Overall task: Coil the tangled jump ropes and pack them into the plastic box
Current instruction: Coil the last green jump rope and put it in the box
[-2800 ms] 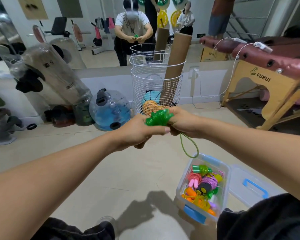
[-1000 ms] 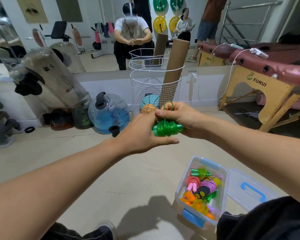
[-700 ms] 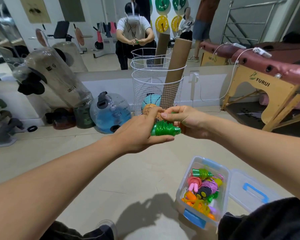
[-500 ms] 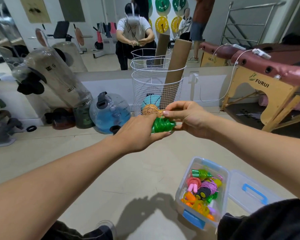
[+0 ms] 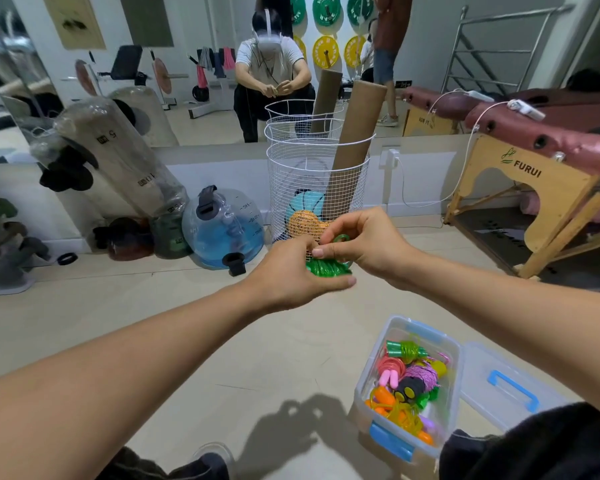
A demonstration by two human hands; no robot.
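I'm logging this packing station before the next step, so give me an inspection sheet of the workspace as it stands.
Surface: pale tiled floor, hand shadows on it.
Job's things: green jump rope, wound in a bundle, held above the floor; plastic box open, with coiled ropes of several colours inside, lid lying beside it.
Clutter: wire basket with balls and cardboard tubes; blue water bag.
Grips: left hand holds the bundle; right hand pinches a rope loop at its top.
Cables: white cable running from a wall socket up to the massage table.
Surroundings: wall mirror.
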